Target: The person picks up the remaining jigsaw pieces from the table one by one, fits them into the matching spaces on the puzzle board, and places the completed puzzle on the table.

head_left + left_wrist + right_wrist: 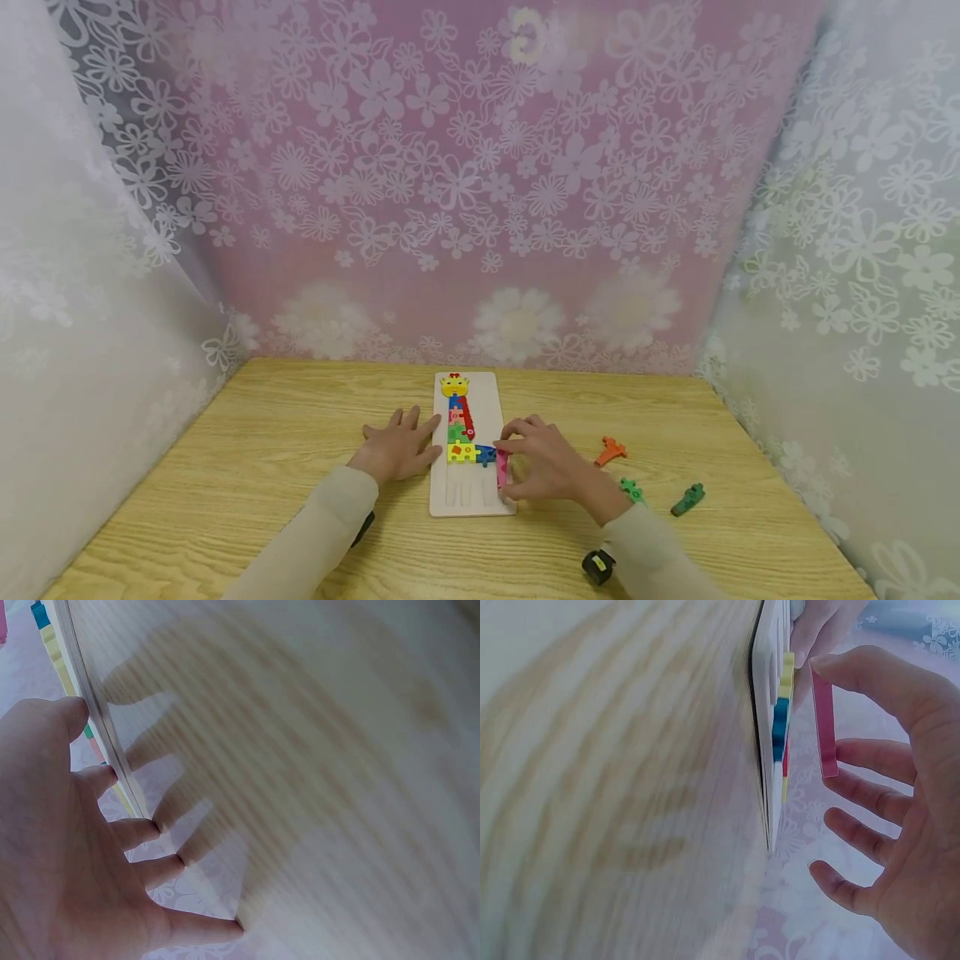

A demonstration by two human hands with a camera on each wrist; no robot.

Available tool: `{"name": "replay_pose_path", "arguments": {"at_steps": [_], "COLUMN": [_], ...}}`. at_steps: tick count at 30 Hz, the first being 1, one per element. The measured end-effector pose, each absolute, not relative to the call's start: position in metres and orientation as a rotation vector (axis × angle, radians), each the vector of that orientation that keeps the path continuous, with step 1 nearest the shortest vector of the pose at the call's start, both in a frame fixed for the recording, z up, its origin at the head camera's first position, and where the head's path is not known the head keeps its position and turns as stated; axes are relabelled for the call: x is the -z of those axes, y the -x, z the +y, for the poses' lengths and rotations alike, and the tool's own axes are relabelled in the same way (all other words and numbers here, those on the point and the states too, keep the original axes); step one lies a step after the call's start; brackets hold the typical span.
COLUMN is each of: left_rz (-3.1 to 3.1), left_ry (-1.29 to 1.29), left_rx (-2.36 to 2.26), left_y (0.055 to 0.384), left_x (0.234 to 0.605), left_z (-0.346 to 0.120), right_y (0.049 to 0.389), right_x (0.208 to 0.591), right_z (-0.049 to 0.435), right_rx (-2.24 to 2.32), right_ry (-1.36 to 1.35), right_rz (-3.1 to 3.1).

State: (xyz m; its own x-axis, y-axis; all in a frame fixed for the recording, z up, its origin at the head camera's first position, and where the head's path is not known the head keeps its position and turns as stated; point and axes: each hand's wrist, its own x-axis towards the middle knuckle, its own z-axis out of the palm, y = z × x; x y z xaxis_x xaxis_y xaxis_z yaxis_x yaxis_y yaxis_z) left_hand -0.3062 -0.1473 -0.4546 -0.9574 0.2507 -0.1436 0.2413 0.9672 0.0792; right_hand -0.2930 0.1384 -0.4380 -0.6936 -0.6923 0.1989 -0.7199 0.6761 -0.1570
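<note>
A pale wooden puzzle board lies on the table with a giraffe partly laid in it: yellow head, blue, pink and green neck pieces, a red mane, a yellow body piece and a blue piece. My right hand pinches a pink puzzle piece between thumb and fingers, just above the board's right side. Beside the board's left edge, my left hand rests with spread fingers, the thumb touching that edge. Pale leg-shaped recesses show low on the board.
To the right on the table lie an orange piece, a light green piece and a dark green piece. Flower-patterned curtains hang behind the wood-grain table and at both sides.
</note>
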Motion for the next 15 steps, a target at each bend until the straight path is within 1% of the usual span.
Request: {"name": "replay_pose_path", "arguments": {"at_steps": [15], "left_rz": [2.965], "left_ry": [-0.375], "left_rx": [-0.094], "left_y": [0.307], "left_x": [0.454], "left_z": [-0.147], "right_y": [0.292], "right_x": [0.44], "right_z": [0.106], "right_rx": [-0.307], "right_ry": [-1.214], "right_rz": [-2.756]}}
